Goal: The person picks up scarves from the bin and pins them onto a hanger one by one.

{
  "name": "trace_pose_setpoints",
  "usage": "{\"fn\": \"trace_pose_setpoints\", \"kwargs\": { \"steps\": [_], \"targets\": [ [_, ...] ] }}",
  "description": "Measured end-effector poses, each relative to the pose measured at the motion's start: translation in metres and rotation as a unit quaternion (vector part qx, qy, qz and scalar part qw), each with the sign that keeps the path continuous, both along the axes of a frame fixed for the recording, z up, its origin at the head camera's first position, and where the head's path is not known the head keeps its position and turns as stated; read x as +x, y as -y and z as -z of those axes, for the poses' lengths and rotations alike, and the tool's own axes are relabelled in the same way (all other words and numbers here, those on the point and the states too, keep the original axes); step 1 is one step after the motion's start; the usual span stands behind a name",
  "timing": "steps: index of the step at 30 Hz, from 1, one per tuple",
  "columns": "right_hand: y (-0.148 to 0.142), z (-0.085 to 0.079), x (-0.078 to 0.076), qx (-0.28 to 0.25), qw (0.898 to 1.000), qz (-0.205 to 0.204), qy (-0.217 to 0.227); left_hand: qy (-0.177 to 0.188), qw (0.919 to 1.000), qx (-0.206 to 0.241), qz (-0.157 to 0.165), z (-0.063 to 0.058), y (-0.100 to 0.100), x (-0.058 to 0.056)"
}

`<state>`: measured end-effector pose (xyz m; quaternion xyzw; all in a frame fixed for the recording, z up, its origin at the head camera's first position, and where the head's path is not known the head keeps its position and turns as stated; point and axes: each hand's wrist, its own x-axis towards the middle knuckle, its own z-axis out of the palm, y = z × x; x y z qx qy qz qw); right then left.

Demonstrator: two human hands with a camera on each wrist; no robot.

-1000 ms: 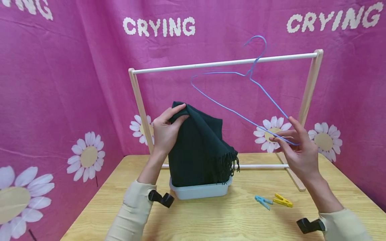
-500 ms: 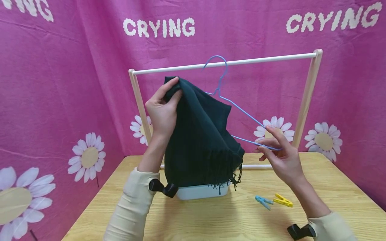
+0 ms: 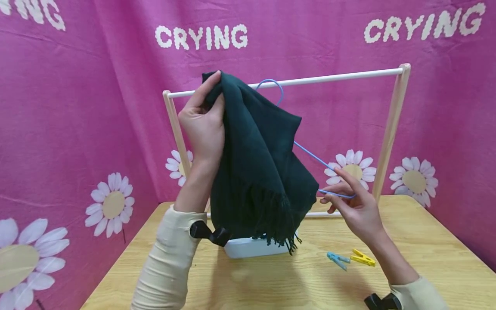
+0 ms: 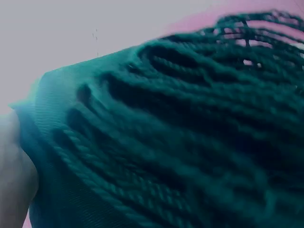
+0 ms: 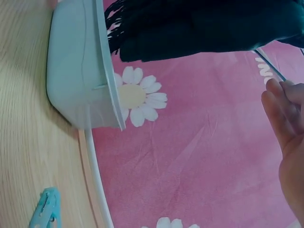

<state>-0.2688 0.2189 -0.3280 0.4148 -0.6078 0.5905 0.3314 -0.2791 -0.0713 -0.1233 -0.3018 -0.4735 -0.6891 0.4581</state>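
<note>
A dark green fringed scarf hangs from my left hand, which pinches its upper edge between thumb and fingers. Its twisted fringe fills much of the left wrist view, beside part of that hand. Behind the cloth is a blue wire hanger; only its hook top and right end show, the rest being covered. My right hand holds the hanger's right corner, index finger along the upper wire and thumb near the lower one. In the right wrist view the scarf drapes over beside the hanger wire.
A pale plastic tub sits on the wooden table beneath the scarf. Behind stands a rack with a white top bar and wooden posts. A blue clothespin and a yellow clothespin lie at the right.
My left hand has raised the scarf up and slightly left, spreading it out above the tub. My right hand has brought the hanger leftward and down, behind the scarf.
</note>
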Motion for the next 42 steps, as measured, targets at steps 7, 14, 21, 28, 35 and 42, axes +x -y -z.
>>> {"fn": "trace_pose_setpoints", "kwargs": {
  "steps": [7, 14, 21, 28, 35, 42],
  "targets": [
    [0.003, -0.011, 0.004, -0.025, 1.000, -0.015, -0.007, -0.019, 0.9992, -0.014, -0.033, -0.002, 0.000, 0.011],
    [0.004, -0.020, 0.015, -0.067, 0.995, -0.069, -0.027, -0.022, 0.9963, -0.073, -0.040, 0.022, -0.006, 0.004],
    [0.008, -0.025, 0.020, -0.100, 0.990, -0.086, -0.048, -0.010, 0.9857, -0.164, -0.039, 0.052, -0.006, -0.002],
    [0.011, -0.024, 0.022, -0.093, 0.990, -0.085, -0.064, 0.102, 0.9691, -0.224, -0.010, 0.060, -0.002, -0.007],
    [0.015, -0.018, 0.023, -0.023, 0.995, -0.084, -0.049, 0.169, 0.9719, -0.161, 0.030, 0.055, -0.003, -0.017],
    [0.016, -0.017, 0.030, 0.047, 0.998, -0.046, -0.010, 0.240, 0.9537, 0.051, 0.174, 0.041, -0.001, -0.037]
  ]
}}
